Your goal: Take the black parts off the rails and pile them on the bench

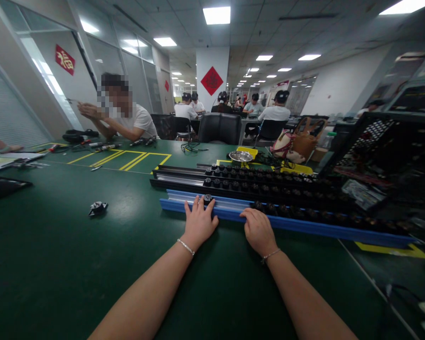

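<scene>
A long blue rail [286,225] with a pale channel lies across the green table in front of me. Several small black round parts [271,208] stand in its right stretch. My left hand [200,225] rests at the rail's left part with its fingers spread, touching a single black round part [208,198] in the channel. Farther right, my right hand [259,230] is closed, its curled fingers at the rail's front edge; the fingertips are partly hidden. Apart from the rail, another small black part with a metallic top [97,208] sits on the table to the left.
Behind the blue rail lie black rails [179,179] filled with similar parts. A metal bowl [241,156] and a yellow tray [297,169] stand beyond them. A dark perforated case [361,146] rises at the right. Across the table sits a person [141,120] with raised hands.
</scene>
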